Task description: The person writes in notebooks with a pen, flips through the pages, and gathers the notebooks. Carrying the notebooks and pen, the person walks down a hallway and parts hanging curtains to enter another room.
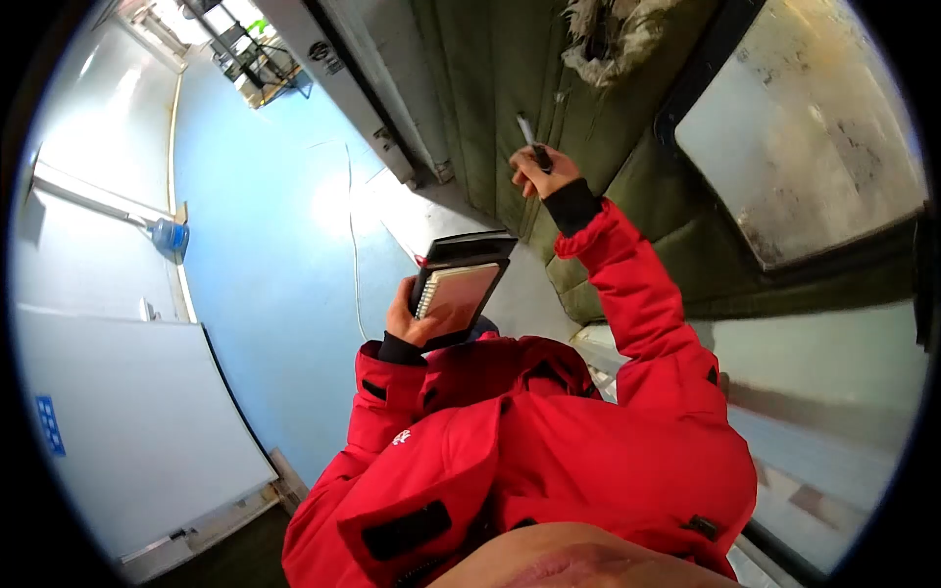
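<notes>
My left hand [420, 316] grips a small spiral notebook [463, 290] together with a black folder [472, 247], held out in front of my red jacket. The notebook's pale page faces up, and its wire binding runs along the side near my fingers. My right hand [551, 174] is closed around a pen [527, 129], white at its far end and dark near the fingers. That hand is raised in front of a dark green padded curtain [510, 78]; whether it touches the fabric I cannot tell.
The green curtain has a torn patch of stuffing [613, 44] and a cloudy window [804, 137]. A metal door frame [358, 88] stands left of it. On the blue floor [255, 216] lie a cable [353, 235] and a water jug [170, 235]. A wheeled cart [260, 64] stands far off.
</notes>
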The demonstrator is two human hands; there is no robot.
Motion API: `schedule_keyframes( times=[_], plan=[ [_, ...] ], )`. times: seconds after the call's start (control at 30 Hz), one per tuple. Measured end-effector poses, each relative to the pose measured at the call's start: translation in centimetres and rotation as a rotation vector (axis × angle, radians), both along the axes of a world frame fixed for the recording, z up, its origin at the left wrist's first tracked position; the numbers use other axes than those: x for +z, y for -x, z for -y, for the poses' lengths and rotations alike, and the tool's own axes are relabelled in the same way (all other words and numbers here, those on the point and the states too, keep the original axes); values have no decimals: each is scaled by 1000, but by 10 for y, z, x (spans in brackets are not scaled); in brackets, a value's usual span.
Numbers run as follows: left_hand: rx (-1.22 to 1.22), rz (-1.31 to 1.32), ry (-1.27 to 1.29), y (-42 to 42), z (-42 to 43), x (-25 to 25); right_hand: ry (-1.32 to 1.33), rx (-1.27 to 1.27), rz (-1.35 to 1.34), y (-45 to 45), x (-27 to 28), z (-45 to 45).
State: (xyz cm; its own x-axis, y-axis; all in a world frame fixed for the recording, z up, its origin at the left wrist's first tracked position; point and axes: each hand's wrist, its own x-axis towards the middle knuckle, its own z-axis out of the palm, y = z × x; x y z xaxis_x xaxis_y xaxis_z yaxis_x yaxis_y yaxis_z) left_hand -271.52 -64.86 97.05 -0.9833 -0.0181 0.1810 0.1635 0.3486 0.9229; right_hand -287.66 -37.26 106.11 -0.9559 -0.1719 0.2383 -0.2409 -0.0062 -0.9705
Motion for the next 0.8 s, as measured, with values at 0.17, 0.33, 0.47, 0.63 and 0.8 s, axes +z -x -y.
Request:
schedule_keyframes(
  times=[0.17, 0.33, 0.47, 0.63, 0.8],
  plan=[
    [-405, -248, 124, -3, -12, 20, -133, -8, 83, -36, 23, -84],
    [-629, -183, 413, -73, -70, 119, -234, -267, 119, -228, 75, -182],
    [-841, -297, 379, -98, -169, 194, -170, -579, 131, -334, 126, -261],
    [-1008, -182, 114, -224, -268, 233, -129, -930, 172, -588, 200, -309],
    [-775, -16, -77, -265, -293, 209, -140, -1234, 91, -766, 224, -333]
  ],
)
